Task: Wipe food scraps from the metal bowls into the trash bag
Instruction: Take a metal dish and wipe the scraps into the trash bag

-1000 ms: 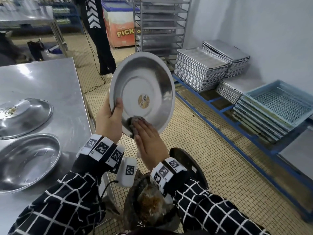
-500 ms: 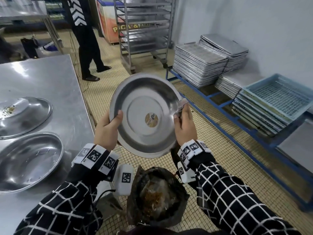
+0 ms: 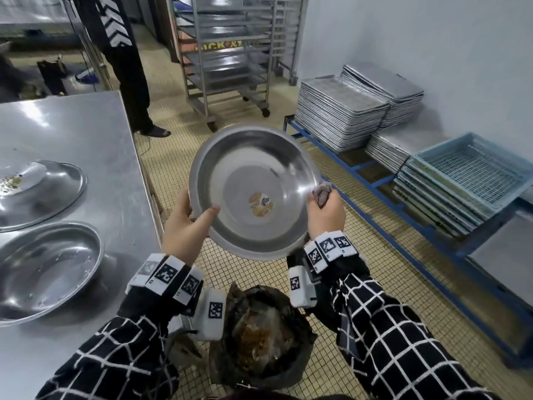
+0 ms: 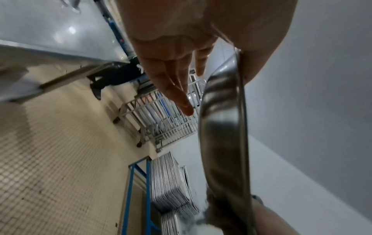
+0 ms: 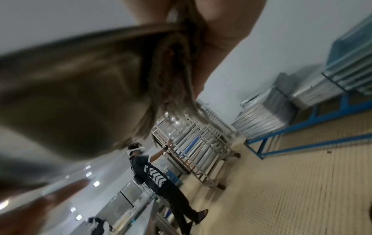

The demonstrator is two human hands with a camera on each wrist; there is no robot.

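Observation:
I hold a round metal bowl (image 3: 253,192) tilted toward me above the black trash bag (image 3: 259,339), which has brown food scraps inside. My left hand (image 3: 187,223) grips the bowl's left rim, thumb on the inside and fingers (image 4: 177,89) straight behind it. My right hand (image 3: 326,209) pinches the right rim together with a crumpled grey cloth (image 3: 321,193). The right wrist view shows the cloth (image 5: 173,76) hanging against the bowl's (image 5: 76,89) underside. A round sticker sits near the bowl's middle; its inside looks clean.
On the steel table (image 3: 86,134) at my left lie two more metal bowls: a near one (image 3: 46,267) and a far one (image 3: 34,192) with scraps. A person (image 3: 127,62) stands by a wheeled rack (image 3: 227,53). Stacked trays (image 3: 340,116) and blue crates (image 3: 467,174) line the right wall.
My right hand with the cloth went from the bowl's lower inside up to its right rim. The bowl sank lower and tipped flatter toward me.

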